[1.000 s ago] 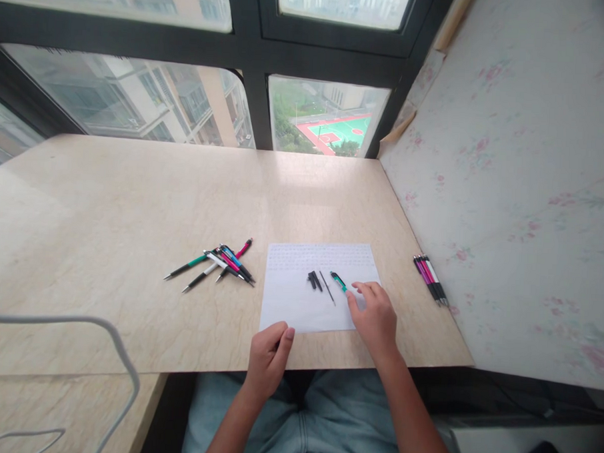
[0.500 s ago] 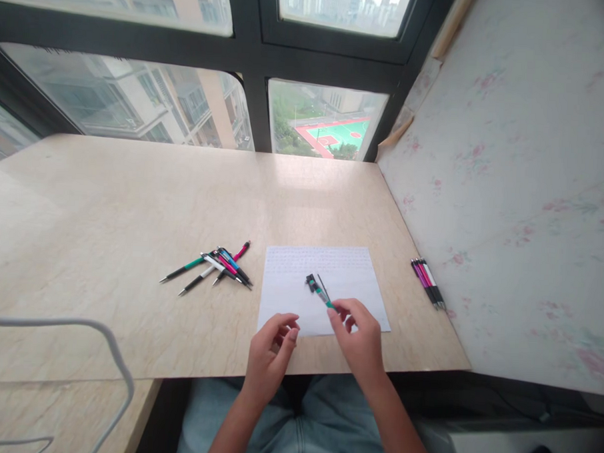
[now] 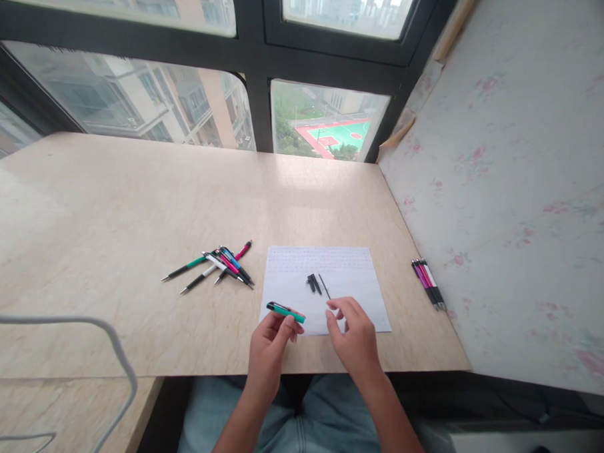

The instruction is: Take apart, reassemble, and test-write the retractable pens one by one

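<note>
My left hand [image 3: 271,342] pinches the green barrel of a pen [image 3: 285,312], its black clip end pointing left, over the lower left of a written sheet of paper [image 3: 359,282]. Close by, my right hand [image 3: 355,332] has its thumb and forefinger slightly apart, with the fingertips at the lower end of a thin dark pen refill [image 3: 324,286]. That refill lies slanted on the paper. Just left of it are small black pen parts [image 3: 314,284], lying side by side.
Left of the paper lies a loose, crossed pile of pens [image 3: 225,266] in several colours. A row of pens [image 3: 428,283] lies along the wallpapered wall [image 3: 508,195] at right. A grey cable [image 3: 111,342] loops over the left front. Windows [image 3: 329,121] stand behind the table.
The green barrel has passed from my right hand to my left and moved left, turning nearly level. My right fingers now sit at the refill's end. The black parts stay on the paper.
</note>
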{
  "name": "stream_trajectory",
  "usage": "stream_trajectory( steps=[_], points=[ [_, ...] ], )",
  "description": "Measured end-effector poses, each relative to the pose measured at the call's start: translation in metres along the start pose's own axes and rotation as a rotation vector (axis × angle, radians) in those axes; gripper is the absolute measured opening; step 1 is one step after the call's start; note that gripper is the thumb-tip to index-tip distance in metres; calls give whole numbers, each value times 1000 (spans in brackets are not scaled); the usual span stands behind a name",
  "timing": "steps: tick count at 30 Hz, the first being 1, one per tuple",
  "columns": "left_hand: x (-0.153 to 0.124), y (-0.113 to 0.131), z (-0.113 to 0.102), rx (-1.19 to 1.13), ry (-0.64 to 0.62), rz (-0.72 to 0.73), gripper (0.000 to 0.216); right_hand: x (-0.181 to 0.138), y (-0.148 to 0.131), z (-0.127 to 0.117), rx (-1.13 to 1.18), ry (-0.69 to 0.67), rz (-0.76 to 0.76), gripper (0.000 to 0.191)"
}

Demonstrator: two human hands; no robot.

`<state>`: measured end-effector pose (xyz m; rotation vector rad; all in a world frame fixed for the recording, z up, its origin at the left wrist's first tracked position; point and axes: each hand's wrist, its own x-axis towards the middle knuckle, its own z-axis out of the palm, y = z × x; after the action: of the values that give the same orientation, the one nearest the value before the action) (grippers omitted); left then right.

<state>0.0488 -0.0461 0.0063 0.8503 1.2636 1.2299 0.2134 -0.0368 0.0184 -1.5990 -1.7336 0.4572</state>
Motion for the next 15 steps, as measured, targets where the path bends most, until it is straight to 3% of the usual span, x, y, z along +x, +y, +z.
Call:
stream_trajectory(
  steps=[6,15],
  points=[
    [6,-10,0,-53,-19,-13,28,13,20,10,-422,-93,124,7],
    [4,-15,-2,-99,-66,33,25,18,15,15,-523,-100,163,12]
  ],
)
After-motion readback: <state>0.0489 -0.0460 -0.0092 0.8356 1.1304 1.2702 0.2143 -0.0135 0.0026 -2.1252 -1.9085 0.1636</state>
